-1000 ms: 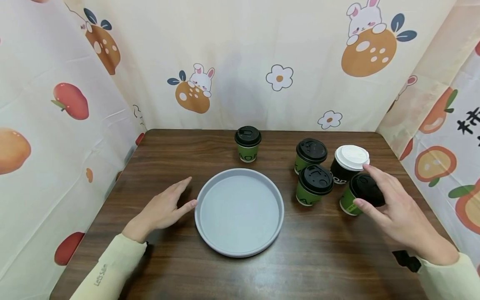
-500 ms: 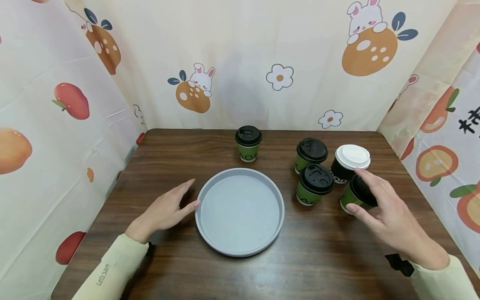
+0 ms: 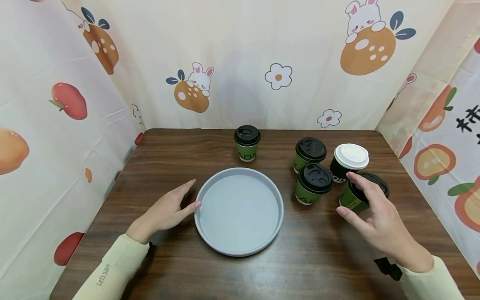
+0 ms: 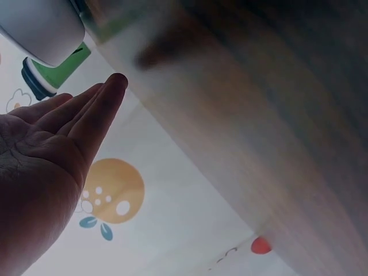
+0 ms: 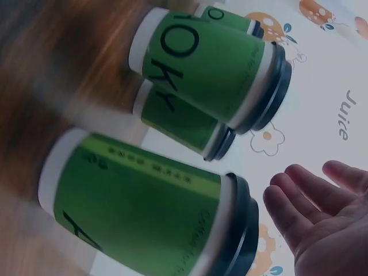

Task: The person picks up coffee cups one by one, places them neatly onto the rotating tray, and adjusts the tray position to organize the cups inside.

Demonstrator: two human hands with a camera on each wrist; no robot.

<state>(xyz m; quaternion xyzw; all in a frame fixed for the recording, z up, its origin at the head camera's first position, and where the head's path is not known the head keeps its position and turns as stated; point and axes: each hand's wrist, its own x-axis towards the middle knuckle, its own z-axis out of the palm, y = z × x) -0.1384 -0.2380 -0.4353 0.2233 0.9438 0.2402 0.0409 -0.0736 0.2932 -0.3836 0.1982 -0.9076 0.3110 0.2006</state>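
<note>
A round pale grey tray [image 3: 240, 212] lies mid-table. At its left rim rests the thumb tip of my left hand [image 3: 163, 212], the other fingers extended. My right hand [image 3: 382, 227] hovers in front of the nearest green paper cup [image 3: 350, 200], fingers spread and holding nothing; it hides part of that cup. In the right wrist view the fingertips are beside the black lid [image 5: 238, 224] of this cup. Behind it stand a black cup with a white lid [image 3: 351, 156] and two more green cups, one nearer [image 3: 309, 193] and one farther [image 3: 301, 163].
Another green cup [image 3: 247, 151] with a black lid stands alone behind the tray. The brown wooden table [image 3: 168, 162] ends at a printed cream curtain [image 3: 240, 96], with more curtain along the left and right sides.
My right hand has drifted left and slightly down, from over the nearest green cup to its front left, uncovering more of its lid. My left hand has shifted slightly toward the tray; cups and tray stay put.
</note>
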